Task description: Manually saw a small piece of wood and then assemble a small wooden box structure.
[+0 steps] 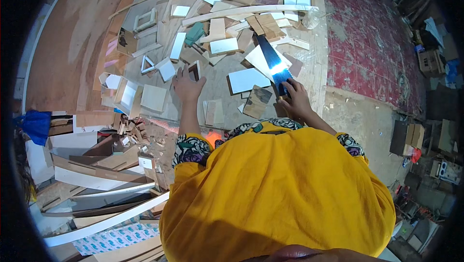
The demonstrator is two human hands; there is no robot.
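My right hand is wrapped around the handle of a hand saw. The saw's shiny blade points away from me, its far end beside brown wood pieces. My left hand is spread, palm down, over the work table. Just past its fingers is a small hollow wooden frame; whether they touch it I cannot tell. A white board and a dark-stained wood block lie between my hands. To the left of my left hand are a white-faced block and a pale square block.
Several wood offcuts and long strips cover the table's far part. A large brown board lies far left. Stacked planks and a blue bag are at lower left. Worn red flooring spreads right, with boxes beyond.
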